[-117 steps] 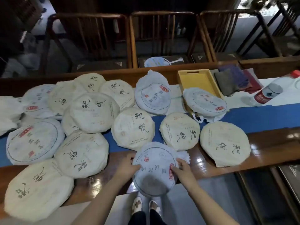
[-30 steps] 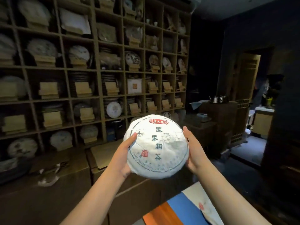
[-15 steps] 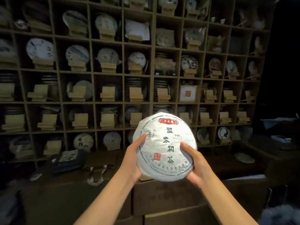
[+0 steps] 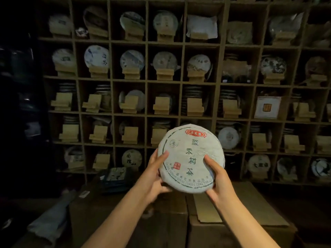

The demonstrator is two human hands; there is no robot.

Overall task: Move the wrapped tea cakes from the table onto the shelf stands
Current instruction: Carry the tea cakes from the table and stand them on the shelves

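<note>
A round tea cake [image 4: 190, 156] in white paper with green characters and a red seal is held upright in front of me, its face toward the camera. My left hand [image 4: 155, 173] grips its lower left edge, thumb on the face. My right hand [image 4: 215, 176] grips its lower right edge, thumb on the face too. Behind it rises the dark wooden shelf grid [image 4: 146, 79]. Several compartments hold bare wooden stands, such as one stand [image 4: 129, 135] left of the cake and another stand [image 4: 259, 142] to its right.
Upper shelf rows carry tea cakes standing on stands, for example a wrapped cake [image 4: 96, 57]. Cardboard boxes [image 4: 206, 212] stand on the floor between me and the shelf. A stack of flat packets [image 4: 115, 178] and a pale cloth bundle [image 4: 50, 222] lie at lower left.
I lifted the cake off the table and turned to the shelf. Over the last second the view swung to face the shelf squarely, and the shelf now looms larger.
</note>
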